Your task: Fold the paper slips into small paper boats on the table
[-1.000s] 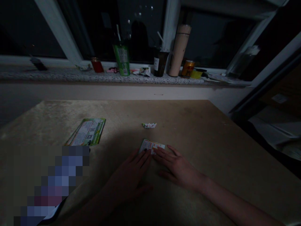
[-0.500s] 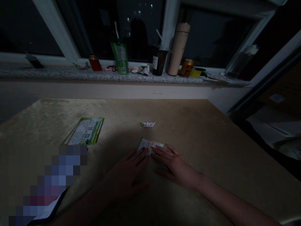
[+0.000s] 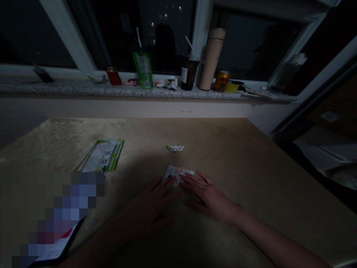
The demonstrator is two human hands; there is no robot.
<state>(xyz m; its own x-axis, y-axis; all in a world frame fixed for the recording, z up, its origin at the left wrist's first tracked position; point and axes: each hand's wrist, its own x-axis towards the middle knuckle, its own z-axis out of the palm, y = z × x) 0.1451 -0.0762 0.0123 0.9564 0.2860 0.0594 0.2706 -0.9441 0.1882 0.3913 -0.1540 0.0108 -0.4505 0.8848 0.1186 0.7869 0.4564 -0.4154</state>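
A small printed piece of paper (image 3: 177, 172) lies on the table (image 3: 228, 149), partly covered by fingers. My left hand (image 3: 152, 203) rests with its fingertips on the paper's left side, palm down and fingers stretched out. From the right, my right hand (image 3: 205, 191) lies flat, its fingertips on the paper's right edge and its fingers apart. Beyond the paper sits a small folded paper shape (image 3: 175, 148), like a little boat. The dim light hides detail around my left thumb.
Green printed leaflets (image 3: 104, 154) are stacked at the left. Nearer lies a phone-like device (image 3: 60, 245), mostly blurred out. On the windowsill (image 3: 83, 89) stand a green cup (image 3: 143, 69), a dark cup with a straw (image 3: 189, 74), a tall pink flask (image 3: 212, 61) and an orange can (image 3: 222, 80).
One finger of my left hand has lifted away from the paper's lower edge and shifted slightly right. My right hand and the paper stay almost in place.
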